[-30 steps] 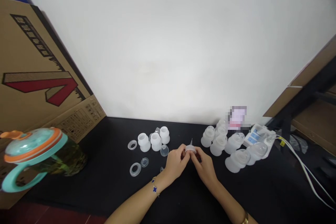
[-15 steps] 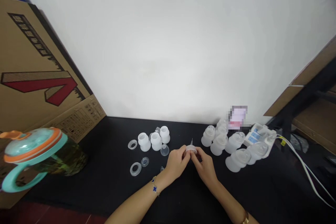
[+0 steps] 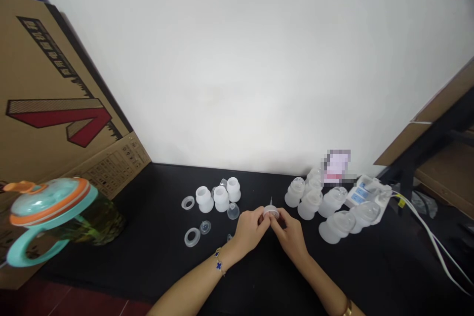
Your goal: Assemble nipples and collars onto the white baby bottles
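Over the black table, my left hand (image 3: 253, 228) and my right hand (image 3: 289, 232) both grip a white bottle collar ring (image 3: 271, 210). A clear nipple tip (image 3: 271, 201) pokes up out of the ring. Fingers of both hands are closed about its rim, and its underside is hidden. Left of my hands stand white open-necked bottles (image 3: 221, 199) with a clear dome cap (image 3: 233, 211) beside them. Farther left lie a loose collar ring (image 3: 191, 237), a second ring (image 3: 188, 202) and a clear nipple (image 3: 205, 227). A small clear piece is partly hidden behind my left wrist.
Several capped bottles (image 3: 310, 203) stand to the right. Behind them are a white power strip (image 3: 365, 191) with cables (image 3: 425, 229) and a pixelated pink item (image 3: 336, 165). At the left are a teal-lidded jug (image 3: 70, 217) and a large cardboard box (image 3: 48, 84). A white wall (image 3: 237, 69) rises behind.
The view has shifted slightly. Both hands stay on the collar ring with the nipple, with only slight finger movement; the bottles and loose parts keep their places.
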Tool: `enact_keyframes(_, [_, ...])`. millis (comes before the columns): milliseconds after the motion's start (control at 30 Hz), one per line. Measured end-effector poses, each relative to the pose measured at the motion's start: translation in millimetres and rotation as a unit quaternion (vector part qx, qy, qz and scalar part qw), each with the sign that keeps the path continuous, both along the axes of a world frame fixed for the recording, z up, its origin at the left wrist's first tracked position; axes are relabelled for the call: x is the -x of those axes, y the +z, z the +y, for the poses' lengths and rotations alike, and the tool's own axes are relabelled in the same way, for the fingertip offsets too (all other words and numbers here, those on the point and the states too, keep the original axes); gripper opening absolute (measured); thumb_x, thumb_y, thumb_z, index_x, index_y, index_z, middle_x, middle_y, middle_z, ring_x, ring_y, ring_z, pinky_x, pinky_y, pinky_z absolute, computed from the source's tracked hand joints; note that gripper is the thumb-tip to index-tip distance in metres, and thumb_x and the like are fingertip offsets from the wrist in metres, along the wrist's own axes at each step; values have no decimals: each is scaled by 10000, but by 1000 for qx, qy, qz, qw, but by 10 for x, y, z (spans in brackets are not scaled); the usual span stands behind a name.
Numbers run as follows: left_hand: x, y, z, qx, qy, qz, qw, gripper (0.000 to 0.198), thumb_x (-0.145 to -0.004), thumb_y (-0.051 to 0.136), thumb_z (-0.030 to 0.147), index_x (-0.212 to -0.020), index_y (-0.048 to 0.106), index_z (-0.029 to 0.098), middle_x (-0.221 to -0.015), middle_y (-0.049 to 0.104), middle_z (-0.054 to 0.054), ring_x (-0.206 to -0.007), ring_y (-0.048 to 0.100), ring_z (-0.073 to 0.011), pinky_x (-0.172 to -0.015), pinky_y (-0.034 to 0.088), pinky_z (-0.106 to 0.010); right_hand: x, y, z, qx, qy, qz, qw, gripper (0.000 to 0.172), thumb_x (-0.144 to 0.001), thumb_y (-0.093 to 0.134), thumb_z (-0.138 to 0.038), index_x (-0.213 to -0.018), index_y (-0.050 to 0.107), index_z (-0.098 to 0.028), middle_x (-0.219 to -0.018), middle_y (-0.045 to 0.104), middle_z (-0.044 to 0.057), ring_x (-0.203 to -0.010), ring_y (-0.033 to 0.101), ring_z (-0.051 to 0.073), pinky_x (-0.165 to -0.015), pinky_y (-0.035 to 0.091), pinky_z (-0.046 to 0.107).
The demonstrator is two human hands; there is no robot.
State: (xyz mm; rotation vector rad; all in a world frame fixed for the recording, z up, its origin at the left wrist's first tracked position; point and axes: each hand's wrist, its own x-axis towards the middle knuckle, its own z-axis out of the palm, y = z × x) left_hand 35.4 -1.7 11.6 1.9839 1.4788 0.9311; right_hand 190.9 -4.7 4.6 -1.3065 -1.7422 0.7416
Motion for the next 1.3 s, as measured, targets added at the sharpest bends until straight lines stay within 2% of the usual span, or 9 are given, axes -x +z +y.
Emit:
enact_keyframes(533, [-8,9,0,8,0,13,1000,356,-968,422,350,-704,609,202,-577,586,11,-526,513,-148,-550,277,-278,3,-17,1,11,-4,-7,1000,325,-950,500,-470,-788,601,-207,-623,580,-34,-560,532,140,-544,370,237])
enact_keyframes(1300, [-3,35,-4,9,5,25,1000,368,-963,436,356,-698,643,207,-590,623,4,-541,556,-161,-558,309,-275,-2,-52,15,9,-2,-7,1000,357,-950,479,-504,-758,567,-217,-602,549,-38,-541,502,138,-540,379,236])
